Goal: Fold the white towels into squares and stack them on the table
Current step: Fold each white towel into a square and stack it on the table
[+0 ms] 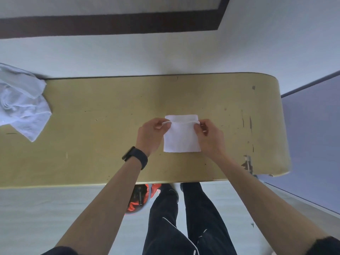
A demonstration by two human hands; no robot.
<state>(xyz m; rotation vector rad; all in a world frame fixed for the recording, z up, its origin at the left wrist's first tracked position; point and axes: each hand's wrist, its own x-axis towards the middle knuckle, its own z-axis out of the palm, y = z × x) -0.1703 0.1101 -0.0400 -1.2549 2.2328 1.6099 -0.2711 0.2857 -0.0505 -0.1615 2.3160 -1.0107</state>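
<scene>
A small white towel (181,138), folded to a near square, lies flat on the yellow-brown table (110,129) right of centre. My left hand (152,133) pinches the folded-over edge at the towel's left corner. At the right corner, my right hand (210,135) pinches the same edge. The upper layer stops a little short of the far edge beneath it. A heap of loose white towels (20,102) sits crumpled at the table's far left end, partly cut off by the frame.
The table's right end is rounded, with chipped paint near its front corner (248,162). A grey-blue panel (312,137) stands to the right. Below the front edge are my legs in dark trousers (174,218) and an orange object (139,197) on the floor.
</scene>
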